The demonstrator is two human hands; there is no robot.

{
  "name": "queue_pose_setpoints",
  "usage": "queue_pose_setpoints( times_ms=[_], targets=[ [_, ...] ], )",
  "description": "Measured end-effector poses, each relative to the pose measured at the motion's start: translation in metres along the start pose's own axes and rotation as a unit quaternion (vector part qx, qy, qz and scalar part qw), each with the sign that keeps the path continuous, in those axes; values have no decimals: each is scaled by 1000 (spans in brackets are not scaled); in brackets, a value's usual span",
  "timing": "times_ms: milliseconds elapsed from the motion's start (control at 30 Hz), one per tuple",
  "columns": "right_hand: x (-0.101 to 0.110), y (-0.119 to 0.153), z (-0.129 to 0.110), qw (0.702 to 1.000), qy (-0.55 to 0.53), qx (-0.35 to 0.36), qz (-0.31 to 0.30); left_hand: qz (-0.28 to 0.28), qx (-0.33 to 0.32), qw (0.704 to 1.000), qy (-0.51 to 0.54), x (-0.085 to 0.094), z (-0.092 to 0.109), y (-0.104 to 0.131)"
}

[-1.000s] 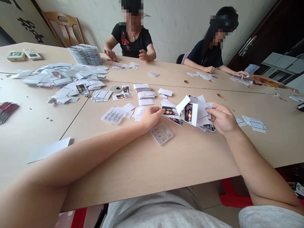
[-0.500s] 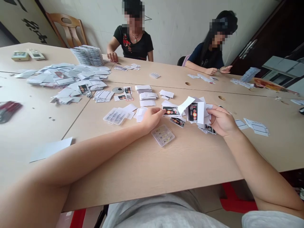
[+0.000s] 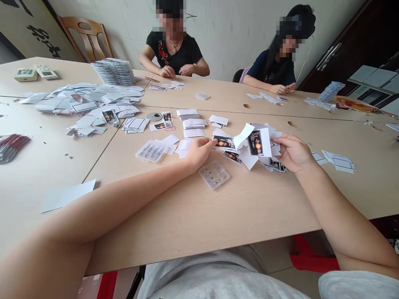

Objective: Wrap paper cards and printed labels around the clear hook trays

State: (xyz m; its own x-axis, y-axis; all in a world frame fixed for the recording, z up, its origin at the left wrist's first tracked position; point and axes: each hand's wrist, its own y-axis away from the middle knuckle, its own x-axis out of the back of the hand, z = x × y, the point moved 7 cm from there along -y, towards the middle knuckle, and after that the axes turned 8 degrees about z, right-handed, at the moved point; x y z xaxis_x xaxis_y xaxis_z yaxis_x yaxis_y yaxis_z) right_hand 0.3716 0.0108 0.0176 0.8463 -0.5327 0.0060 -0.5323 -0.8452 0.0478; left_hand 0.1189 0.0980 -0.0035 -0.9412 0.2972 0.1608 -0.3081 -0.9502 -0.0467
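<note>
My left hand (image 3: 200,153) pinches the left edge of a black printed label (image 3: 224,142) with an orange burst on it. From that label's right end a white strip of paper (image 3: 243,136) curls upward. On the other side, my right hand (image 3: 293,153) has its fingers closed on a white-edged black printed label (image 3: 256,143); some white papers overlap around its fingertips. Under the hands lie more loose labels (image 3: 232,157) and white slips. A clear plastic box (image 3: 214,175) of small gold-coloured metal pieces, perhaps fishing hooks, sits just below my left hand.
Another clear box (image 3: 151,151) lies left of my left hand, near stacked white cards (image 3: 191,123) and a grey tape roll (image 3: 154,117). A large heap of cards (image 3: 90,99) and stacked boxes (image 3: 114,71) stand farther left. Two co-workers (image 3: 174,54) sit across the table.
Both my hands stay nearly in place, and the label at my right hand has shifted slightly. White paper beneath it shows more. Across the table, both co-workers have brought their hands closer together.
</note>
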Motion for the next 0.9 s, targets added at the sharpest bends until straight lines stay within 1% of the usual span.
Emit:
queue_pose_setpoints(
  times_ms=[233, 400, 567, 733, 800, 900],
  targets=[
    [1, -3, 3, 998, -50, -24, 16, 4, -18, 999, -30, 2, 3, 0],
    [-1, -4, 4, 998, -49, -33, 14, 7, -35, 998, -44, 2, 4, 0],
    [6, -3, 2, 997, -58, -32, 28, 18, -58, 997, -41, 3, 7, 2],
    [9, -5, 4, 998, -36, -50, 5, 21, -57, 997, -51, 3, 7, 3],
    [9, -4, 4, 999, -17, -50, -2, 32, -64, 996, -47, 4, 7, 2],
    [5, -1, 5, 999, -22, -47, -4, 77, -102, 991, -31, 10, 9, 0]
  ],
)
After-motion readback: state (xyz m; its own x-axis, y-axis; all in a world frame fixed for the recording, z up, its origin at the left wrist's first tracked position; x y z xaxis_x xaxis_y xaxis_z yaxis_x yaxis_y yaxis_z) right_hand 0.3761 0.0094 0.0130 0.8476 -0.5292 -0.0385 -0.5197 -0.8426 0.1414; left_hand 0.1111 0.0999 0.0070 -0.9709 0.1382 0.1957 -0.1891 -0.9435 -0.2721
